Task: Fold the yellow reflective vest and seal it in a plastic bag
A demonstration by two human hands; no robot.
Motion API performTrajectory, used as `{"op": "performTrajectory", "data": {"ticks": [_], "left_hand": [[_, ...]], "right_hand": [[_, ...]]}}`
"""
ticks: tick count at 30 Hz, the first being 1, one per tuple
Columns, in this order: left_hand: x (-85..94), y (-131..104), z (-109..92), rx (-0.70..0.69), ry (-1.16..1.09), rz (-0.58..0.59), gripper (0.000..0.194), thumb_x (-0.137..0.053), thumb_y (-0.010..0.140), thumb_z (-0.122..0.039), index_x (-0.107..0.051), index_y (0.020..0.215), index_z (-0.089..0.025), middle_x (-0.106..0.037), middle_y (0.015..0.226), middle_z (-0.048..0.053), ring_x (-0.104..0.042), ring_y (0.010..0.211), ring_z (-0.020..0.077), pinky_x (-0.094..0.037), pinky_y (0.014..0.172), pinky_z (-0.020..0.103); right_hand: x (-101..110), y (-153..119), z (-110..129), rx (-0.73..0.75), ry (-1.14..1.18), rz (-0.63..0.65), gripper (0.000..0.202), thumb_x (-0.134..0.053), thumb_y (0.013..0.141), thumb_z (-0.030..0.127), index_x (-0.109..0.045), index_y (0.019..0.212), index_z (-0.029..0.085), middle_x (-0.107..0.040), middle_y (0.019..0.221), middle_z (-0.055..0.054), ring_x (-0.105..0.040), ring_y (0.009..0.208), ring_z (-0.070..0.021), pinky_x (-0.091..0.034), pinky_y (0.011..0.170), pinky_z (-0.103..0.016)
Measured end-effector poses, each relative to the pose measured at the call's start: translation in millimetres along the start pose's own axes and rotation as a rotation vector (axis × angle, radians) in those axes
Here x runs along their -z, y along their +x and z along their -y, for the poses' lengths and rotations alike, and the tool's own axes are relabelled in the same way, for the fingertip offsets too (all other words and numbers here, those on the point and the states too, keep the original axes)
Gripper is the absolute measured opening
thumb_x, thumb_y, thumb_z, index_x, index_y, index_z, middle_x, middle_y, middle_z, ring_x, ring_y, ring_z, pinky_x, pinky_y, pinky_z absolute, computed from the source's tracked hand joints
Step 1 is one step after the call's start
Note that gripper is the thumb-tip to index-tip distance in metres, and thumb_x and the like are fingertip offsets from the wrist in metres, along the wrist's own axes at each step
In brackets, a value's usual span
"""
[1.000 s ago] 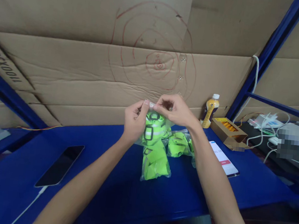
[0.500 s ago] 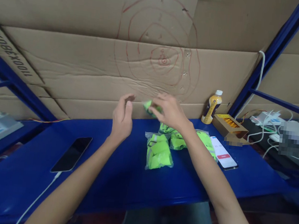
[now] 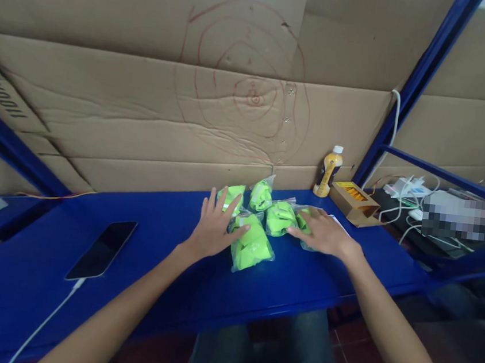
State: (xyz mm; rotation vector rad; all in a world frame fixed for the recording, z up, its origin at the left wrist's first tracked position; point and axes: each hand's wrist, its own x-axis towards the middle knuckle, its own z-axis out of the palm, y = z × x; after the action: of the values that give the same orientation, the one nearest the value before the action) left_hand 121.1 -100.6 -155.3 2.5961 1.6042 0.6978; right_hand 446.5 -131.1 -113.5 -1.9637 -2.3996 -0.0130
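Note:
Several neon-green folded fabric pieces with grey strips, each in a clear plastic bag, lie grouped on the blue table (image 3: 169, 220). My left hand (image 3: 216, 222), fingers spread and palm down, is over the back-left bag (image 3: 233, 192), its thumb by the front bag (image 3: 252, 249). Flat over the rightmost bag (image 3: 304, 221) rests my right hand (image 3: 324, 230), covering much of it, thumb apart from the fingers. Between the hands are the back bag (image 3: 261, 196) and a middle bag (image 3: 281, 218). Whether either hand presses on the plastic, I cannot tell.
A dark phone (image 3: 103, 250) on a white cable lies at left. Back right stand a yellow drink bottle (image 3: 328, 172) and an open cardboard box (image 3: 355, 204); a white-screened phone is mostly hidden by my right hand. Behind rises a cardboard wall (image 3: 142, 142) with red circles.
My right hand has let go of a green bag it held near the wall and moved right and down onto the rightmost bag. My left hand has lowered and spread over the bags.

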Motion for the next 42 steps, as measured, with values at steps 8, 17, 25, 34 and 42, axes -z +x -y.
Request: {"op": "performTrajectory", "data": {"ticks": [8,17,25,34,42], "left_hand": [[-4.0,-10,-12,-0.18,0.041,0.127,0.07,-0.05,0.104,-0.067,-0.048,0.163,-0.03,-0.044,0.17,0.008,-0.01,0.167,0.0441,-0.01,0.132,0.072],[11.5,-7,-4,0.027,0.233,0.042,0.054,-0.05,0.102,-0.037,-0.059,0.152,-0.019,-0.046,0.167,0.018,-0.021,0.161,0.0549,-0.016,0.122,0.084],[-9.1,-48,-44,-0.076,0.341,-0.041,0.04,-0.059,0.101,-0.035,-0.073,0.133,-0.016,-0.048,0.164,0.022,-0.035,0.156,0.053,-0.03,0.124,0.074],[53.1,-107,28,0.158,0.422,-0.265,0.042,-0.046,0.099,-0.024,-0.071,0.132,-0.016,-0.066,0.147,0.019,-0.057,0.137,0.0494,-0.051,0.105,0.068],[28.9,6,122,0.134,0.331,-0.155,0.052,-0.039,0.108,-0.044,-0.058,0.15,-0.02,-0.066,0.148,0.016,-0.054,0.141,0.0416,-0.035,0.121,0.067]], "right_hand": [[-52,6,70,-0.101,0.015,-0.214,0.099,-0.026,0.104,0.077,-0.017,0.173,0.008,-0.026,0.172,-0.035,-0.017,0.162,-0.0559,-0.017,0.127,-0.069],[-49,41,100,-0.036,0.164,-0.236,0.087,-0.042,0.104,0.067,-0.029,0.169,0.01,-0.026,0.172,-0.034,-0.014,0.162,-0.0573,-0.015,0.126,-0.072],[-49,48,90,-0.046,0.103,-0.262,0.071,-0.044,0.107,0.057,-0.041,0.165,0.017,-0.032,0.17,-0.03,-0.025,0.159,-0.0559,-0.022,0.125,-0.069],[-63,-14,69,0.009,0.012,-0.324,0.068,-0.033,0.11,0.054,-0.052,0.157,0.009,-0.035,0.169,-0.03,-0.021,0.161,-0.0532,-0.023,0.127,-0.067],[-61,56,66,-0.183,-0.027,-0.382,0.067,-0.032,0.109,0.049,-0.05,0.157,0.006,-0.037,0.166,-0.034,-0.03,0.155,-0.0583,-0.023,0.121,-0.073]]}}
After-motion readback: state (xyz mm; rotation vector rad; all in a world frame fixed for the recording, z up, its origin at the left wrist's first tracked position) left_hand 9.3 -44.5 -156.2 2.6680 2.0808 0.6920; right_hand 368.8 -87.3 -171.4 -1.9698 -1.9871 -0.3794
